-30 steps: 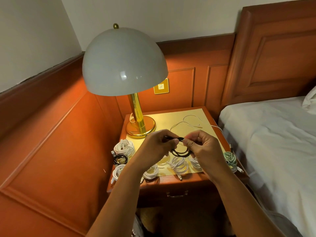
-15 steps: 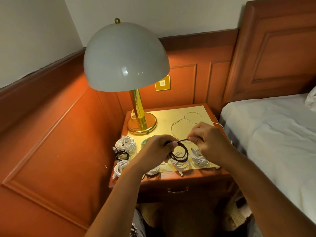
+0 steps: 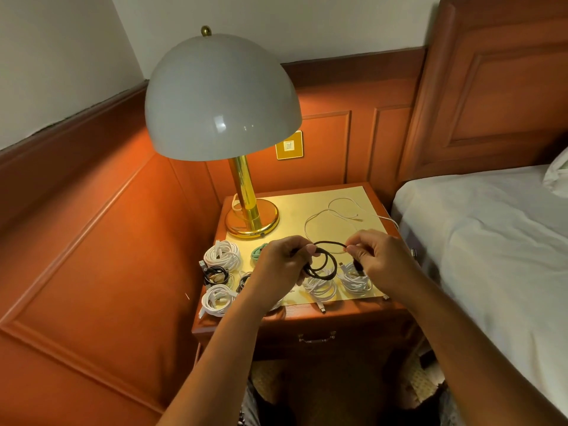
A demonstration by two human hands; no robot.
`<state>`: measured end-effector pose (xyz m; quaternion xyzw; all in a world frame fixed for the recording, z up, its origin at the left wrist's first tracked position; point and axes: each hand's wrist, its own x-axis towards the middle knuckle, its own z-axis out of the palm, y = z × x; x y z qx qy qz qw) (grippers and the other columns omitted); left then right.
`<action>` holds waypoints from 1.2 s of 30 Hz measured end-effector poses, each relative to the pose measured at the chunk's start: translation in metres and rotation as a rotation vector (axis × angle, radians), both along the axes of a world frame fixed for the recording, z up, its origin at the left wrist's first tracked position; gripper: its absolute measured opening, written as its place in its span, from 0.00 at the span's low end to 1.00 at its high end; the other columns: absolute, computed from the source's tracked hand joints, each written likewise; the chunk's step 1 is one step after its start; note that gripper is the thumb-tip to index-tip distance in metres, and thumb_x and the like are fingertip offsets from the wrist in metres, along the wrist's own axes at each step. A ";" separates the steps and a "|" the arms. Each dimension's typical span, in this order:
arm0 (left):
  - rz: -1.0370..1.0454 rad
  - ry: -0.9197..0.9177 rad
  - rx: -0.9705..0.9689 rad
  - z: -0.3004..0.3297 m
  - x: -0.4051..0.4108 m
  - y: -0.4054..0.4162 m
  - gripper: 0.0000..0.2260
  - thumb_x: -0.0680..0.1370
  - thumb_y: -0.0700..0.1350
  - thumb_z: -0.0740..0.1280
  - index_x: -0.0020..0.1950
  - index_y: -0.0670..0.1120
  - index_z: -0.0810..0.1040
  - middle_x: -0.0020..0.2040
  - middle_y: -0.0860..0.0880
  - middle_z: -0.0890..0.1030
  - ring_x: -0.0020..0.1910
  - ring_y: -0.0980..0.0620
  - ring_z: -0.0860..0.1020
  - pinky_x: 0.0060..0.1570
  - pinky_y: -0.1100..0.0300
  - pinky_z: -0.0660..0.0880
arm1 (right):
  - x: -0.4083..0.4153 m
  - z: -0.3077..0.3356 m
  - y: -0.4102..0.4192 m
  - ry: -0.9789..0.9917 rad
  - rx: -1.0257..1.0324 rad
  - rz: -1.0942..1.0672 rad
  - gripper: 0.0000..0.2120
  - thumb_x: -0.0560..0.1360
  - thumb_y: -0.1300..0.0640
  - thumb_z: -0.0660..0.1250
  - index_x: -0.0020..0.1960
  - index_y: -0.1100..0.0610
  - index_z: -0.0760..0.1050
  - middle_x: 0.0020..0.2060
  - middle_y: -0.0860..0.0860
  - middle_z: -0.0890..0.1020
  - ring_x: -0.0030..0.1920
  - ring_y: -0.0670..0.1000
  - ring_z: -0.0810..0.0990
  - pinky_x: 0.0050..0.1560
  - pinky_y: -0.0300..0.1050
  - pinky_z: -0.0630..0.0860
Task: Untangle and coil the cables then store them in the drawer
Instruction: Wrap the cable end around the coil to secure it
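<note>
Warm dim room; lamp [image 3: 222, 96] casts bright pool on nightstand top [image 3: 310, 207], glare spots on shade. Floor below in deep shadow. Wide-angle bending at edges; slight softness throughout.

Bedroom, hotel-like. Bed [image 3: 479, 235] with white sheet right of nightstand [image 3: 307, 315]; pillow [image 3: 558, 173] corner at bed's far end. Wooden headboard [image 3: 498, 87] behind bed. Lamp [image 3: 221, 99] with white dome shade and brass stem on nightstand's rear left. Brass wall switch [image 3: 289, 145] behind nightstand. Reddish wood panelling [image 3: 92, 241] left of and behind nightstand, plain pale wall above. Drawer [image 3: 316, 337] with metal handle in nightstand front.
</note>
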<state>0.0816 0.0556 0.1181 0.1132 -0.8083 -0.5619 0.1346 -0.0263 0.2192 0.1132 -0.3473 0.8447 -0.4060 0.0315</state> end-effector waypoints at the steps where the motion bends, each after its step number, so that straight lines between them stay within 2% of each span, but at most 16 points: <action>1: 0.007 0.016 0.031 -0.002 -0.001 0.002 0.09 0.81 0.42 0.63 0.43 0.46 0.79 0.35 0.45 0.76 0.28 0.52 0.72 0.30 0.63 0.70 | 0.001 -0.003 0.000 -0.032 -0.024 0.001 0.05 0.79 0.59 0.65 0.49 0.51 0.77 0.42 0.47 0.80 0.44 0.45 0.78 0.42 0.35 0.73; 5: 0.043 0.065 0.102 -0.009 -0.003 0.009 0.08 0.81 0.40 0.63 0.45 0.44 0.80 0.35 0.42 0.76 0.28 0.51 0.72 0.30 0.62 0.71 | 0.006 -0.007 -0.007 -0.275 -0.245 -0.054 0.07 0.81 0.58 0.62 0.47 0.49 0.76 0.39 0.48 0.81 0.41 0.47 0.80 0.43 0.41 0.80; 7: 0.066 0.098 0.113 -0.011 -0.004 0.011 0.08 0.81 0.39 0.63 0.45 0.45 0.80 0.35 0.41 0.76 0.26 0.53 0.72 0.29 0.63 0.71 | 0.010 -0.008 -0.011 -0.417 -0.355 -0.084 0.07 0.81 0.58 0.62 0.48 0.53 0.78 0.38 0.51 0.82 0.39 0.48 0.81 0.44 0.43 0.81; 9: 0.084 0.118 0.099 -0.014 -0.005 0.013 0.08 0.81 0.39 0.63 0.46 0.45 0.81 0.33 0.43 0.76 0.25 0.54 0.72 0.29 0.64 0.71 | 0.013 -0.010 -0.014 -0.547 -0.458 -0.098 0.07 0.81 0.59 0.62 0.48 0.55 0.79 0.38 0.53 0.83 0.41 0.52 0.83 0.46 0.46 0.82; 11: 0.101 0.126 0.072 -0.016 -0.006 0.014 0.07 0.81 0.39 0.63 0.48 0.44 0.81 0.32 0.47 0.76 0.25 0.54 0.72 0.29 0.65 0.70 | 0.016 -0.010 -0.018 -0.672 -0.543 -0.104 0.07 0.80 0.62 0.61 0.48 0.57 0.79 0.40 0.54 0.83 0.43 0.54 0.85 0.44 0.46 0.82; 16: 0.150 0.147 0.005 -0.021 -0.007 0.011 0.07 0.80 0.40 0.64 0.50 0.43 0.82 0.32 0.48 0.78 0.25 0.54 0.72 0.30 0.64 0.70 | 0.021 -0.011 -0.023 -1.006 -0.769 -0.098 0.07 0.79 0.68 0.60 0.49 0.62 0.77 0.37 0.54 0.84 0.38 0.53 0.84 0.37 0.43 0.82; 22: 0.178 0.161 -0.192 -0.025 -0.010 0.010 0.07 0.80 0.41 0.66 0.50 0.43 0.84 0.31 0.56 0.77 0.27 0.60 0.73 0.31 0.67 0.69 | 0.022 -0.019 -0.030 -1.071 -0.852 -0.181 0.07 0.79 0.69 0.60 0.49 0.63 0.76 0.43 0.58 0.81 0.41 0.54 0.83 0.35 0.41 0.81; 26: 0.164 0.212 -0.328 -0.027 -0.011 0.009 0.07 0.79 0.41 0.66 0.50 0.43 0.84 0.36 0.52 0.80 0.31 0.57 0.75 0.34 0.60 0.74 | 0.019 -0.019 -0.031 -1.121 -0.897 -0.149 0.08 0.80 0.68 0.59 0.51 0.63 0.76 0.44 0.58 0.81 0.42 0.53 0.83 0.36 0.41 0.81; 30: 0.179 0.252 -0.345 -0.030 -0.013 0.007 0.07 0.79 0.42 0.66 0.48 0.42 0.83 0.37 0.49 0.81 0.33 0.55 0.76 0.35 0.56 0.75 | 0.022 -0.014 -0.030 -1.089 -0.764 -0.070 0.10 0.81 0.67 0.58 0.53 0.59 0.76 0.41 0.57 0.82 0.40 0.51 0.81 0.36 0.42 0.77; 33: 0.207 0.294 -0.405 -0.033 -0.016 0.007 0.07 0.79 0.43 0.66 0.47 0.42 0.83 0.36 0.53 0.79 0.34 0.61 0.75 0.34 0.67 0.72 | 0.027 -0.015 -0.030 -1.142 -0.750 -0.021 0.11 0.81 0.66 0.56 0.52 0.56 0.76 0.38 0.56 0.80 0.38 0.49 0.78 0.38 0.45 0.73; 36: 0.222 0.301 -0.461 -0.035 -0.015 0.008 0.08 0.78 0.44 0.66 0.46 0.42 0.83 0.35 0.56 0.77 0.34 0.64 0.74 0.33 0.72 0.68 | 0.029 -0.017 -0.029 -1.130 -0.681 0.026 0.12 0.82 0.51 0.58 0.53 0.55 0.78 0.40 0.54 0.79 0.39 0.49 0.76 0.42 0.49 0.71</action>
